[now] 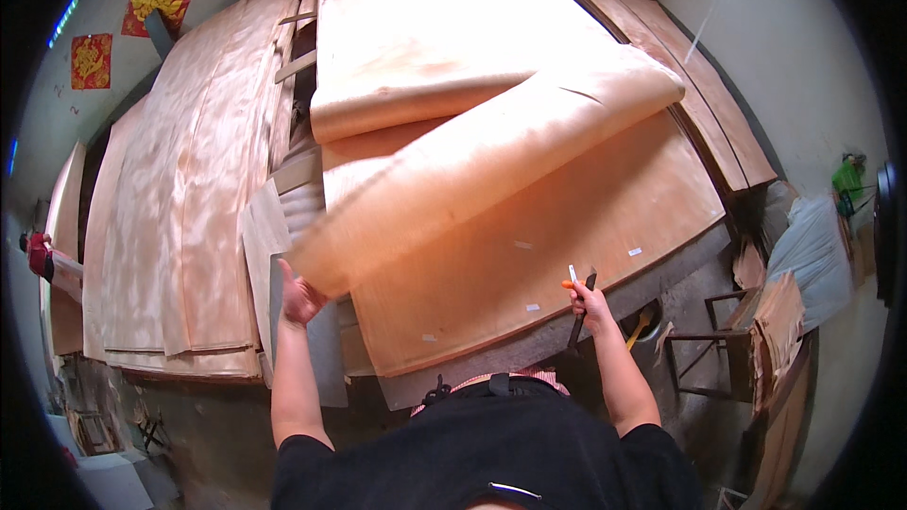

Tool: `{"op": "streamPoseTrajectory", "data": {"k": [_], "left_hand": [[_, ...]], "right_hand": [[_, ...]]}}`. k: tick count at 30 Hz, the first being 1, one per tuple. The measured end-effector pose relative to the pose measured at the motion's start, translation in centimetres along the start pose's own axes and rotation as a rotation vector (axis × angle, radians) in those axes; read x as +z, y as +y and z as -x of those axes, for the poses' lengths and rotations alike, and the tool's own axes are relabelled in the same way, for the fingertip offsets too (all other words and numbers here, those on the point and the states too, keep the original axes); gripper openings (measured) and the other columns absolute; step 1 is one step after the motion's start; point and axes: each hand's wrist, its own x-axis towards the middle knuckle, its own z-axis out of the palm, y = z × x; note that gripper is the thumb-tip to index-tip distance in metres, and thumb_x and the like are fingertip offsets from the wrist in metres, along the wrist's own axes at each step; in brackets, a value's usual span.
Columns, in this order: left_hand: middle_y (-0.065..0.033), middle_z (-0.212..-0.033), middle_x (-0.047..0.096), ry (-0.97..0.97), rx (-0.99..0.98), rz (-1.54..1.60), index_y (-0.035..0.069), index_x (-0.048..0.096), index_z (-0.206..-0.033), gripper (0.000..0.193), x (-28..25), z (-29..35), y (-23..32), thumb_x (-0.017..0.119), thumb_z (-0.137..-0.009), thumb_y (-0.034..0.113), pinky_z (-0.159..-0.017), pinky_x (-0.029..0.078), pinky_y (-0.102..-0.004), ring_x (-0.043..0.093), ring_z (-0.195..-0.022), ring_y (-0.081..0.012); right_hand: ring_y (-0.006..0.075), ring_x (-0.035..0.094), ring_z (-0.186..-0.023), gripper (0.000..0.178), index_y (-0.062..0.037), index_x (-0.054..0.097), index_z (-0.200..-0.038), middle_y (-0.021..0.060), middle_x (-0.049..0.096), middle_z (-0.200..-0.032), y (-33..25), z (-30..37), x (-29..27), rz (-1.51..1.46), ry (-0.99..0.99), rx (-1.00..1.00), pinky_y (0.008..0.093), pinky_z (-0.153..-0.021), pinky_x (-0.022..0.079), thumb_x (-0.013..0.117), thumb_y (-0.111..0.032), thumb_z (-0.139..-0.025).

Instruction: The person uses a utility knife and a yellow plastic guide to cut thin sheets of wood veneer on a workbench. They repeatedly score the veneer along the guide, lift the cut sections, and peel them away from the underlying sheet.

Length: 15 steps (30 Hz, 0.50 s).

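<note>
Black shirt [491,449] bottom center; left hand [300,302], thumb wide, at curled wood sheet [482,170]; right hand [590,306], fingers round two tools [575,330]. Imo it's sheet-turning, next move wants even support.

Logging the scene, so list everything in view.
curled sheet: one, tan, centre
rolled sheet: one, tan, behind it
central stack: one, tan, middle
side stacks: two, tan, left and upper right
strips: four seen, white, central stack
posters: two, red-gold, left wall
dark tool: one, black, right hand
slim tool: one, orange-white, right hand
yellow tool: one, yellow, lower right
stand: one, brown, lower right
thin sheets: several, tan, by stand
plastic: one heap, whitish, right
rim clutter: unclear
shirt: one, black, bottom
left hand: one, curled sheet's corner
right hand: one, lower right
</note>
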Motion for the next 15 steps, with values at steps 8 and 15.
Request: {"op": "streamPoseTrajectory", "data": {"k": [8, 15], "left_hand": [[-0.0155, -0.099, 0.063, -0.360, -0.595, -1.697, 0.004, 0.059, -0.109, 0.047, 5.1, -0.6, -5.5, 0.047, -0.086, 0.044, -0.080, 0.045, -0.0316, 0.059, -0.092, -0.0248], [-0.0216, -0.109, 0.056, -0.225, 0.239, -1.719, 0.001, 0.051, -0.116, 0.051, 12.8, -6.8, -13.6, 0.047, -0.087, 0.042, -0.087, 0.042, -0.0365, 0.054, -0.102, -0.0320]], "right_hand": [[0.0013, 0.029, -0.042, 0.024, -0.0046, 0.061, -0.097, -0.0071, 0.046, -0.059, 1.2, 5.6, -3.4, 0.073, 0.149, -0.068, 0.0170, -0.039, 0.021, 0.050, -0.025, -0.089], [0.0015, 0.037, -0.047, 0.024, -0.0071, 0.065, -0.091, -0.0058, 0.048, -0.058, -2.1, 10.0, -4.5, 0.390, 0.142, -0.141, 0.0165, -0.043, 0.026, 0.052, -0.026, -0.088]]}}
